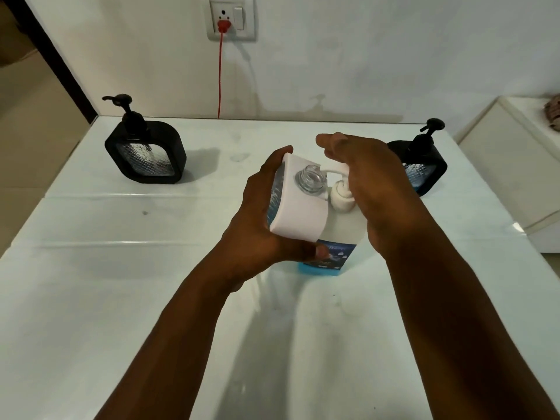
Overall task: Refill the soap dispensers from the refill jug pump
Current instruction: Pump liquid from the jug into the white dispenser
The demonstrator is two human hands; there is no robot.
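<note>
My left hand [257, 219] grips a white-framed soap dispenser [300, 207] with its pump removed, so its clear threaded neck [312, 178] stands open. The dispenser is held tilted against the refill jug [336, 256], which has a blue label and blue liquid at the bottom. The jug's white pump nozzle [333, 171] points into the open neck. My right hand [372, 183] lies palm-down on the jug's pump head, fingers spread, hiding most of it.
A black-framed dispenser with a black pump [145, 150] stands at the back left of the white table [121, 268]. Another black dispenser [424, 165] stands behind my right hand. A red cord [220, 74] hangs from the wall socket. A white cabinet [515, 153] is at the right.
</note>
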